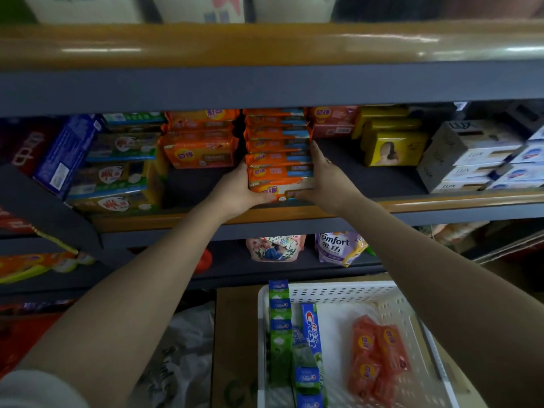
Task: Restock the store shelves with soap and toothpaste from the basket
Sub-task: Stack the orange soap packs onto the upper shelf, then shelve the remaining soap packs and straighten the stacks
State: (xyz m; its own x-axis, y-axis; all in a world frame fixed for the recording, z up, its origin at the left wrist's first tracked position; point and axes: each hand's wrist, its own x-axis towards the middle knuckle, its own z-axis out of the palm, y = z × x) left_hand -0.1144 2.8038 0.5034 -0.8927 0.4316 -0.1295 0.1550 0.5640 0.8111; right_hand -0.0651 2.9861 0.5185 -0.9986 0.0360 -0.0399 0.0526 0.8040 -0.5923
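I take the orange soap stack (279,148) on the middle shelf (459,198) as my marker. Far left of it lean dark blue boxes (69,151), then green-and-orange packs (117,169), then a second pile of orange soap (200,139) just beside my stack, with a narrow gap between.

My left hand (235,191) is closed around the left side of the stack's lowest packs, thumb under the front corner. My right hand (325,175) grips the right side, fingers reaching up along the upper packs. Both hold the soap; the stack stands at the shelf's front edge.

To do this well, I judge I should press evenly from both sides and slide the whole pile straight back, keeping the bottom packs flat so the top ones do not fan out or topple. The wrappers look slick, so a lopsided push could spill them. The neighbouring pile on the left leaves little room to drift that way; right of the stack the shelf floor is bare.

Further right stand yellow soap boxes (391,145), then white soap boxes (468,157). Below the stack, the white basket (332,291) holds green-and-blue toothpaste (279,325) along its left wall, one blue toothpaste box (310,325) and loose orange soap (378,351) to restock.
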